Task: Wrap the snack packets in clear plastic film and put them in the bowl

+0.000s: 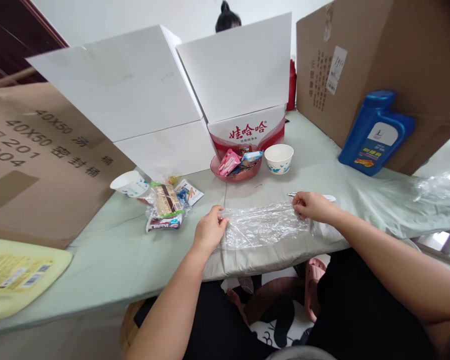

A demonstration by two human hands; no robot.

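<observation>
A sheet of clear, crinkled plastic film (260,227) lies spread on the cloth near the table's front edge. My left hand (211,230) pinches its left end between thumb and fingers. At the upper right corner, my right hand (312,207) is closed on the film too, with curled fingers. Just behind the right hand lies a thin white-handled tool (329,198), partly covered by that hand. Beyond the film sits a pink glass bowl (238,176) of wrapped snacks, and a white paper bowl (279,159) stands to its right.
Several packaged snacks (167,202) lie left of my left hand, beside a tilted paper bowl (130,184). White boxes (165,100) and brown cartons (341,75) wall the back and sides. A blue bottle (375,135) stands right; a yellow container (22,275) is front left.
</observation>
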